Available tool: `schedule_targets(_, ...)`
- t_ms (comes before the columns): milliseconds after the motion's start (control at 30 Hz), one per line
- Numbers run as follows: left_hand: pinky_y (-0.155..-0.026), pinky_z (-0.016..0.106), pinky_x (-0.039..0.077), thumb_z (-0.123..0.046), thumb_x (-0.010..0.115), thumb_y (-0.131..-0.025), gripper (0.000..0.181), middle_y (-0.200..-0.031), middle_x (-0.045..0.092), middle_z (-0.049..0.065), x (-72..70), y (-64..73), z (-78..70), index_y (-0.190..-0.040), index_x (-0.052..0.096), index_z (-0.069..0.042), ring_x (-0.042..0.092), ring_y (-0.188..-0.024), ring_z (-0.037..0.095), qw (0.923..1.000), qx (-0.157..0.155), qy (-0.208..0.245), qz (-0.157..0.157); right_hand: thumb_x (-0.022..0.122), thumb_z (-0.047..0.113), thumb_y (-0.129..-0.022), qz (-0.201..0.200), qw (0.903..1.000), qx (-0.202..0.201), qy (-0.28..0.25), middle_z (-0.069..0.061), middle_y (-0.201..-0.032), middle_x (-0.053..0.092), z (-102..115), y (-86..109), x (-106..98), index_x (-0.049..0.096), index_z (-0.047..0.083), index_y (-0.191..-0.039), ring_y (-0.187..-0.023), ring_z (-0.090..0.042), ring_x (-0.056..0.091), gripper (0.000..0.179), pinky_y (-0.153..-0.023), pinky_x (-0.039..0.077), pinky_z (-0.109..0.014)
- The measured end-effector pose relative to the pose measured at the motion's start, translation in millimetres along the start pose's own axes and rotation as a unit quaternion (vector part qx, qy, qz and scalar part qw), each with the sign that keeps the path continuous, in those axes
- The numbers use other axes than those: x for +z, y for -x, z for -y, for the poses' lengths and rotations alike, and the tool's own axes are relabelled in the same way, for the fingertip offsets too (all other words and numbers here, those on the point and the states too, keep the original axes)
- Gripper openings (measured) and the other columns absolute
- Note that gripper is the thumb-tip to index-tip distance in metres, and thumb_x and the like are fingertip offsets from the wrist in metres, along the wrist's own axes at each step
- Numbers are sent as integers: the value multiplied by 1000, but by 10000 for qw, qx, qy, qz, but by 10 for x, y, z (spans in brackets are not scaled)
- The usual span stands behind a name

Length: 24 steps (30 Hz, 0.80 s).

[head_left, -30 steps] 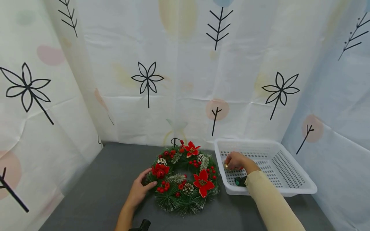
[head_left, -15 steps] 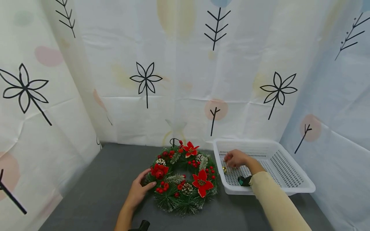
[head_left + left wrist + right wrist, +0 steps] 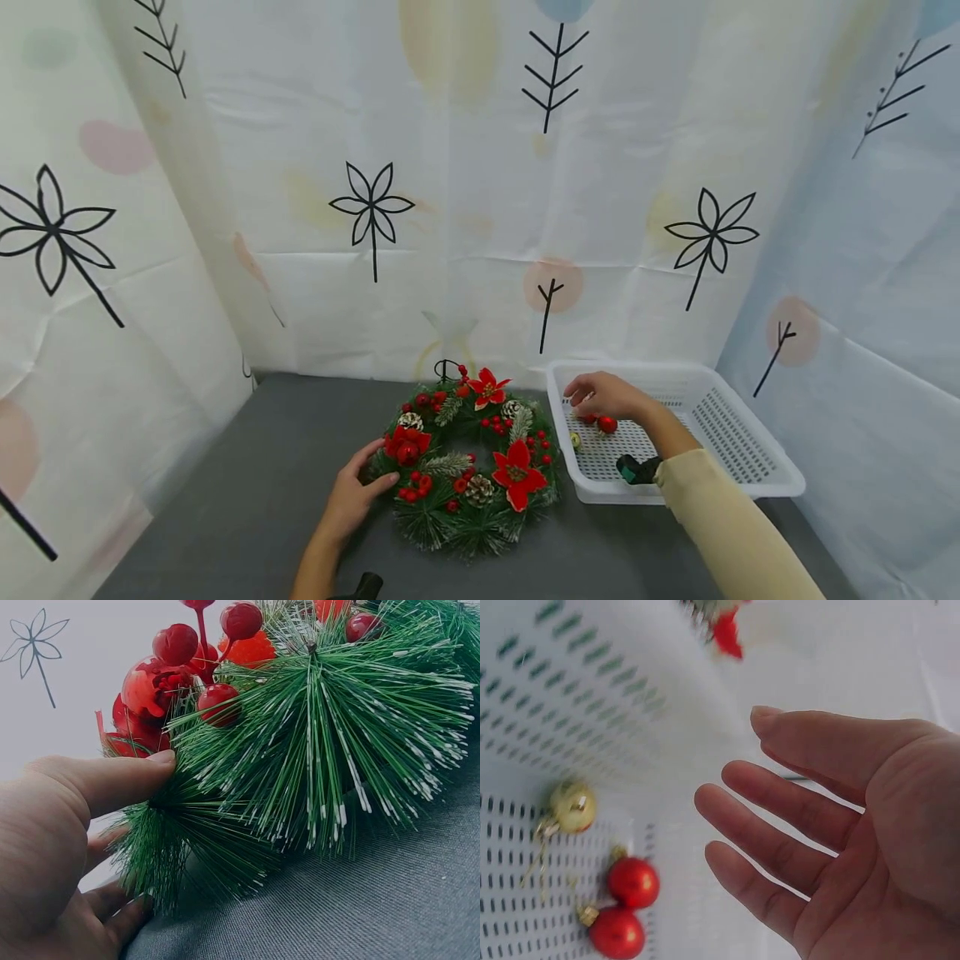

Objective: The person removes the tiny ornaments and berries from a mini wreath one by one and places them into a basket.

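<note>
A green wreath (image 3: 480,525) with red poinsettias, berries and pinecones lies on the grey table. My left hand (image 3: 356,492) holds its left edge; in the left wrist view the thumb lies over the needles and the other fingers reach under them. A shiny red bauble (image 3: 154,686) sits among the decorations close to that thumb. Over the left part of a white basket (image 3: 750,493) hovers my right hand (image 3: 611,396). Its fingers (image 3: 761,832) are loosely extended and hold nothing. Below it in the basket lie a gold bauble (image 3: 574,805) and two red baubles (image 3: 634,882).
The basket stands directly right of the wreath, its raised perforated walls around the baubles. A patterned white curtain (image 3: 450,292) hangs behind the table and along both sides. A black wrist strap (image 3: 637,469) is on the right wrist.
My right hand has risen from the basket floor and moved slightly away from me, uncovering the gold and red baubles. The left hand keeps its place on the wreath; the view has shifted slightly.
</note>
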<state>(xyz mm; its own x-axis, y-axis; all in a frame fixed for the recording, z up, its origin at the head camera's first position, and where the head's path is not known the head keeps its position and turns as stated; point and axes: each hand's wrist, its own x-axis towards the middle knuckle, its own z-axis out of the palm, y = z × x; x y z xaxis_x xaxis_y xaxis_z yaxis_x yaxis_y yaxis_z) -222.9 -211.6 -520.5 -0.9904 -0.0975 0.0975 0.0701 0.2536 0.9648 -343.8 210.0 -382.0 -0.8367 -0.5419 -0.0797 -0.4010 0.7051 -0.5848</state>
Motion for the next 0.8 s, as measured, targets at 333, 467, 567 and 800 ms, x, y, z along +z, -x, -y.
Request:
schedule_targets(333, -103, 60, 30, -20, 76, -86, 65, -149, 38, 22, 2, -9, 4, -143, 47, -6, 31, -136, 45, 10000, 58, -67, -40, 65, 8, -94, -88, 9984, -553, 127, -13, -109, 66, 403, 160, -11, 62, -1, -121, -95, -27, 62, 29, -83, 51, -42)
schedule_targets(467, -104, 60, 30, -20, 76, -86, 65, -149, 38, 21, -9, -14, 17, -143, 47, -7, 30, -137, 44, 10000, 44, -86, -25, 66, 9, -93, -155, 9964, -834, 86, -12, -109, 65, 525, 211, 27, 63, 2, -121, -94, -27, 63, 28, -79, 52, -38)
schedule_targets(567, -104, 60, 29, -20, 76, -86, 66, -150, 37, 21, -12, -22, 35, -144, 46, -8, 29, -138, 45, 10000, 36, -77, -4, 66, 9, -94, -205, 9953, -950, 36, -11, -110, 65, 623, 258, 70, 62, 3, -121, -96, -28, 63, 29, -77, 53, -37)
schedule_targets(800, -105, 60, 28, -11, 73, -88, 64, -148, 37, 27, -7, 86, -200, -143, 44, 1, 29, -136, 47, 9999, 109, -13, 39, 67, 14, -93, -392, 9927, -1134, 155, -10, -112, 65, 849, 384, 205, 62, 6, -123, -99, -27, 62, 31, -79, 51, -37)
